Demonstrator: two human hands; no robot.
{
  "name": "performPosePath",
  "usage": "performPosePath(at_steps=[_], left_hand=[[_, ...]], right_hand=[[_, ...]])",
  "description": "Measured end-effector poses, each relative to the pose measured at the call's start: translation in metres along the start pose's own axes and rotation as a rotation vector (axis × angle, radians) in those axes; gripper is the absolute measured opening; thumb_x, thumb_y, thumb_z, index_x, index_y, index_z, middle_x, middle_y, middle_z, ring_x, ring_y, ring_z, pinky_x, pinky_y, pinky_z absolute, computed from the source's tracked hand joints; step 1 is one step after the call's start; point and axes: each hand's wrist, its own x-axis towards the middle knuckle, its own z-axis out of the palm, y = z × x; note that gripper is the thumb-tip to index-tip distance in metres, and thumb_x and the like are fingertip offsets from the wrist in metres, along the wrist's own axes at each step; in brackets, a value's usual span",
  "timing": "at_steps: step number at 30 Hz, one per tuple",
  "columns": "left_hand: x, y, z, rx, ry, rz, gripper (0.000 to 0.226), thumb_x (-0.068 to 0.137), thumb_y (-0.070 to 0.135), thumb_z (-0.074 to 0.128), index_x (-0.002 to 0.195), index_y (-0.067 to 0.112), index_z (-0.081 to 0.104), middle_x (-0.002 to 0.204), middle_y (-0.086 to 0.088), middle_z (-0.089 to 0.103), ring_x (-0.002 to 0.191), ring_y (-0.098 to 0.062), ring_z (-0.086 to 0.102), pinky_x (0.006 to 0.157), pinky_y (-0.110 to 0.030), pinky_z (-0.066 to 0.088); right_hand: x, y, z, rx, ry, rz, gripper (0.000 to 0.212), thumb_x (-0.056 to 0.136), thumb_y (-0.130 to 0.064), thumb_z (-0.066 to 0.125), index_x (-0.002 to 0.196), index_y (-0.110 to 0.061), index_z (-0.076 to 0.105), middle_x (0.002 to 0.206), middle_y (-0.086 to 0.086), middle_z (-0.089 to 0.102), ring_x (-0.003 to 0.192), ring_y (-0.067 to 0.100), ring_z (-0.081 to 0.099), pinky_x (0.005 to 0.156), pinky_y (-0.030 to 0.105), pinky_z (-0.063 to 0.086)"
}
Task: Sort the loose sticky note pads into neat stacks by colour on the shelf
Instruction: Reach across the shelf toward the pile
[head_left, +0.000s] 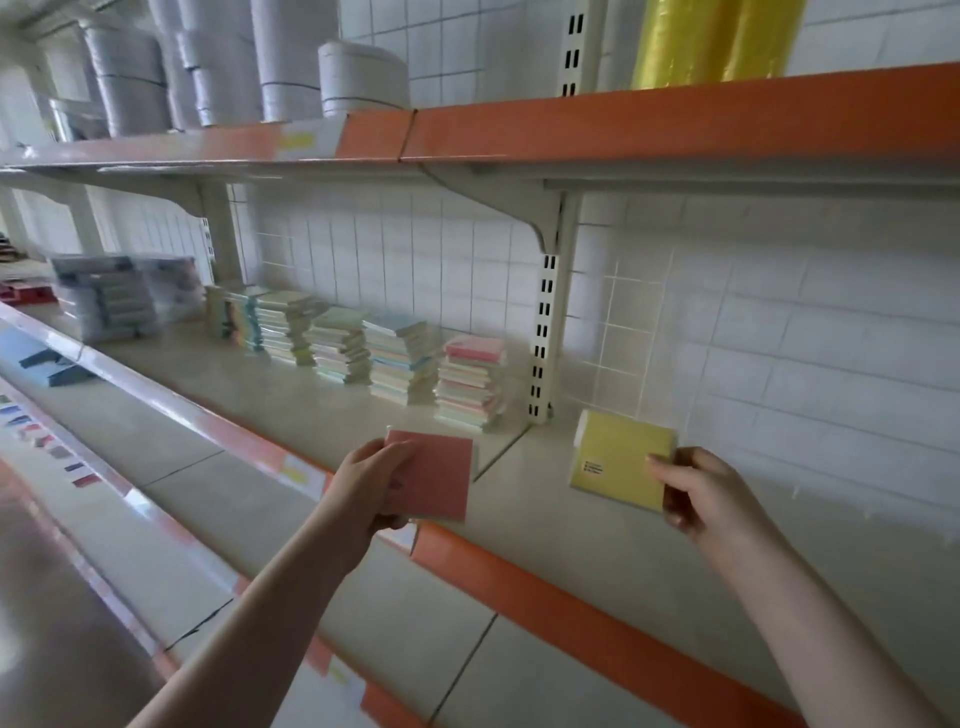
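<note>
Along the cream shelf (322, 415), mixed-colour pad stacks (400, 358) line the tiled wall. Nearer, her left hand (363, 480) grips a pink pad (434, 475) above the shelf's front edge; right hand (698, 493) pinches a yellow pad (618, 452).

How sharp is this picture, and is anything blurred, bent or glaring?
Head view: the pink pad in the left hand and the yellow pad in the right hand are fairly sharp; the far-left packs are blurred; the shelf edge runs slanted from the wide lens; light is soft and even.
</note>
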Motion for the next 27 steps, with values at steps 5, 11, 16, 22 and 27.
performPosePath(at_steps=[5, 11, 16, 22, 27], left_hand=[[0.053, 0.006, -0.007, -0.005, -0.041, -0.003, 0.016, 0.094, 0.012, 0.051, 0.079, 0.008, 0.055, 0.059, -0.006, 0.043, 0.033, -0.01, 0.042, 0.032, -0.017, 0.029], [0.127, 0.022, 0.009, 0.128, -0.108, 0.038, 0.011, 0.093, 0.017, 0.053, 0.082, 0.015, 0.055, 0.068, -0.003, 0.047, 0.051, -0.015, 0.045, 0.037, -0.018, 0.035], [0.187, 0.059, 0.03, 0.196, -0.091, 0.112, 0.017, 0.092, 0.017, 0.053, 0.075, 0.019, 0.052, 0.066, -0.001, 0.049, 0.056, -0.013, 0.045, 0.045, -0.019, 0.034], [0.252, 0.081, 0.065, 0.23, -0.114, 0.159, 0.01, 0.089, 0.014, 0.055, 0.08, 0.009, 0.055, 0.066, -0.002, 0.051, 0.063, -0.018, 0.048, 0.057, -0.027, 0.036], [0.297, 0.053, 0.087, 0.381, -0.097, 0.113, 0.015, 0.088, 0.024, 0.048, 0.083, 0.012, 0.055, 0.084, -0.009, 0.06, 0.081, -0.027, 0.057, 0.074, -0.031, 0.047]], right_hand=[[0.028, -0.002, 0.039, -0.032, 0.02, -0.009, 0.019, 0.086, -0.002, 0.06, 0.073, -0.009, 0.047, 0.055, 0.003, 0.045, 0.048, 0.014, 0.037, 0.033, 0.016, 0.027], [0.073, -0.009, 0.067, -0.016, 0.057, -0.062, 0.016, 0.087, -0.002, 0.058, 0.075, -0.008, 0.049, 0.06, 0.006, 0.043, 0.05, 0.016, 0.034, 0.033, 0.016, 0.026], [0.103, -0.015, 0.082, -0.03, 0.085, -0.071, 0.01, 0.087, -0.004, 0.058, 0.08, -0.008, 0.051, 0.067, 0.009, 0.046, 0.054, 0.018, 0.036, 0.034, 0.016, 0.027], [0.109, -0.018, 0.095, -0.092, 0.131, -0.084, 0.005, 0.086, -0.006, 0.06, 0.085, -0.005, 0.055, 0.06, 0.006, 0.046, 0.049, 0.016, 0.036, 0.046, 0.025, 0.025], [0.11, -0.015, 0.11, -0.032, 0.209, -0.074, 0.008, 0.086, -0.003, 0.059, 0.081, -0.006, 0.053, 0.057, 0.005, 0.04, 0.048, 0.015, 0.034, 0.039, 0.02, 0.025]])
